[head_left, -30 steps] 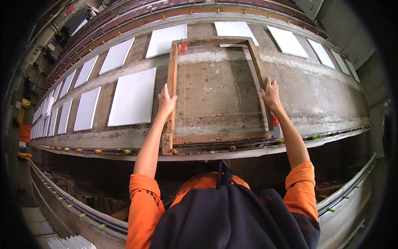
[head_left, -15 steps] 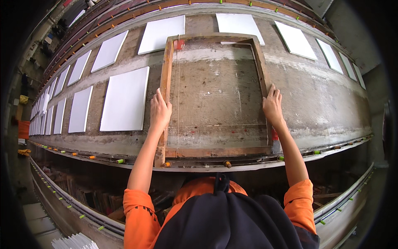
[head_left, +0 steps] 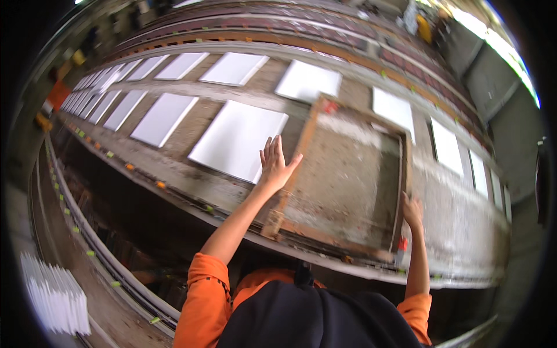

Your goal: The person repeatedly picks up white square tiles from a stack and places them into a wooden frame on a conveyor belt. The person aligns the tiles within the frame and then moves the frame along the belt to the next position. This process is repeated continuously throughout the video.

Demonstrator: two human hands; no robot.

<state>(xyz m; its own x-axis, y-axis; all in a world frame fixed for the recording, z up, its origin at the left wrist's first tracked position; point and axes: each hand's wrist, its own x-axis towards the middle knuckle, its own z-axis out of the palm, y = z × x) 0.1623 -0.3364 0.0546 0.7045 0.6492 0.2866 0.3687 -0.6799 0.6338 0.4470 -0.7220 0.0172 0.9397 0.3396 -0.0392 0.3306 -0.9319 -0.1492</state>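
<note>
A wooden frame with a see-through middle rests on the long table, its near rail along the table's front edge. My left hand is open, fingers spread, beside the left rail and over the right edge of a white panel; it holds nothing. At the right rail, my right hand is closed against the wood, its fingers curled and slightly blurred. A strip of red tape marks the frame's far left corner.
More white panels lie in two rows along the table, among them one panel behind the frame. Small coloured pegs line the table's edge. At lower left stands a stack of white sheets beside another rail.
My left hand has come off the left rail and spread its fingers. My right hand stays at the right rail. The view has turned, so the table and frame look slanted.
</note>
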